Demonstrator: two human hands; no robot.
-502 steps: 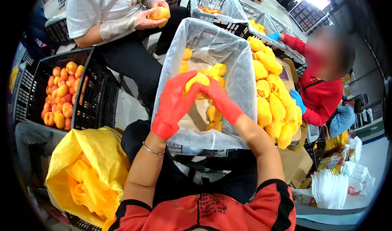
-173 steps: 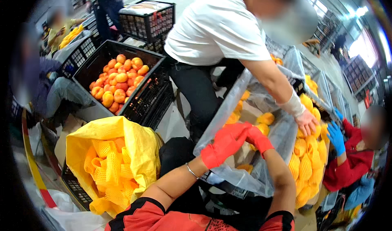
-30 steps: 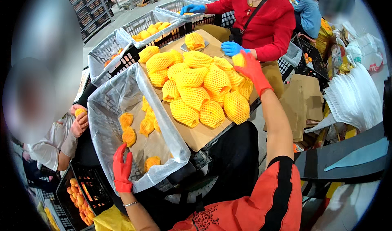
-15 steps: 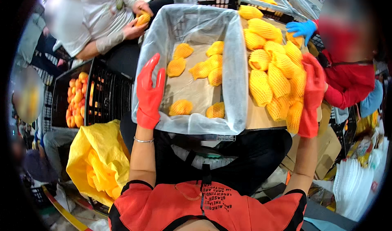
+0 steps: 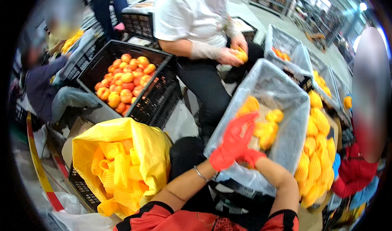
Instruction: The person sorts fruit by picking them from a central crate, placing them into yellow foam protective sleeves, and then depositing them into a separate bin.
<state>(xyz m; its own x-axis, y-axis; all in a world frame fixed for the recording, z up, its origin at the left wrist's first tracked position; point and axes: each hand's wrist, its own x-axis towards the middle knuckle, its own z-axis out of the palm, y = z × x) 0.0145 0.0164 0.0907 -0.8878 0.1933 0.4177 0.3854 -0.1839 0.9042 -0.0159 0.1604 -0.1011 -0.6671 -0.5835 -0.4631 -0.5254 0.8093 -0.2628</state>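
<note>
Both my hands wear red rubber gloves and meet over the near end of a crate [image 5: 301,120] lined with clear plastic. My left hand [image 5: 233,143] lies uppermost, fingers stretched out toward the far side and slightly blurred. Partly underneath it is my right hand [image 5: 254,156], its fingers hidden. Whether anything sits between the hands cannot be seen. Beyond them, several fruits in yellow foam net sleeves [image 5: 267,136] rest on the crate's brown bottom. To the right of this crate is a heap of yellow-sleeved fruits [image 5: 314,157].
A yellow sack [image 5: 153,143] of foam net sleeves [image 5: 120,165] stands at the left. Behind it, a black crate [image 5: 157,53] holds red-yellow peaches [image 5: 124,82]. A seated co-worker [image 5: 183,22] handles a sleeved fruit [image 5: 239,55]. Another person's red sleeve [image 5: 357,174] is at the right.
The view has swung left, bringing the sack and peaches further in. My right hand has left the sleeved heap for the lined crate. My left hand has moved inward from its left rim.
</note>
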